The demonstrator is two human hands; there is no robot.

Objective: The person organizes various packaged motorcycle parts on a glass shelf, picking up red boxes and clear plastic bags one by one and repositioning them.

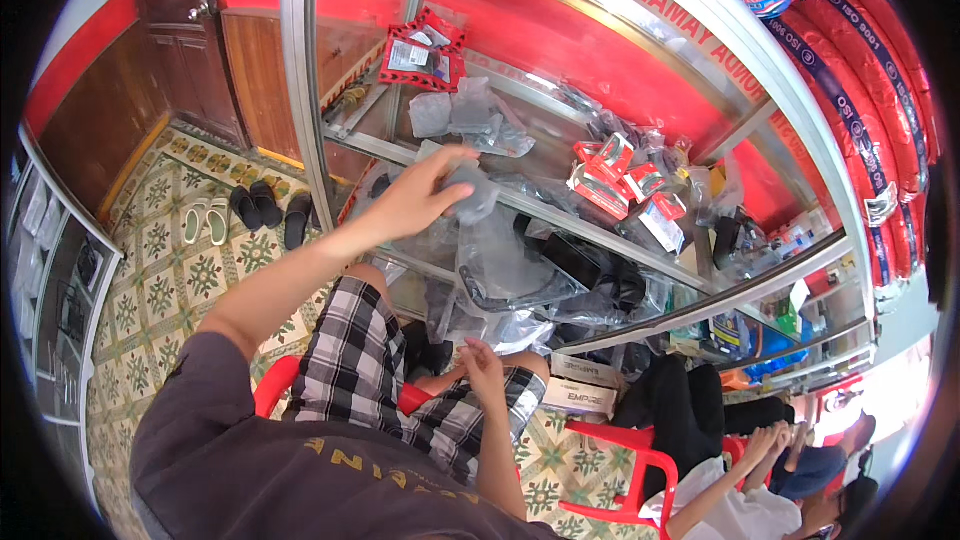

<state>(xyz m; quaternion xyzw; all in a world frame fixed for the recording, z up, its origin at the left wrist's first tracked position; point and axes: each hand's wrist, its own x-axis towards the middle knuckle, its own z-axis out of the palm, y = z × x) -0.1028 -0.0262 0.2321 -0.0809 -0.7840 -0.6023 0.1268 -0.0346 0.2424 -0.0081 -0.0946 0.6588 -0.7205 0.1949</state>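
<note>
My left hand (431,199) reaches out over the metal frame of a glass display case, gripping a small translucent plastic packet (472,193) between fingers and thumb. What the packet holds is not clear. Just beyond it, more clear plastic packets (480,120) lie on the shelf. Under the hand, a large plastic-wrapped item (499,262) and a black rectangular item (571,261) sit in the lower part of the case. My right hand (484,371) hovers near my right thigh, its fingers loosely parted and empty.
Red and white small boxes (606,178) and red-edged packs (424,56) lie in the case. Cartons (581,390) stand below it, beside a red plastic chair (637,457). A seated person (720,480) is at the lower right. Wrapped tires (847,90) are stacked at right; slippers (259,206) lie left.
</note>
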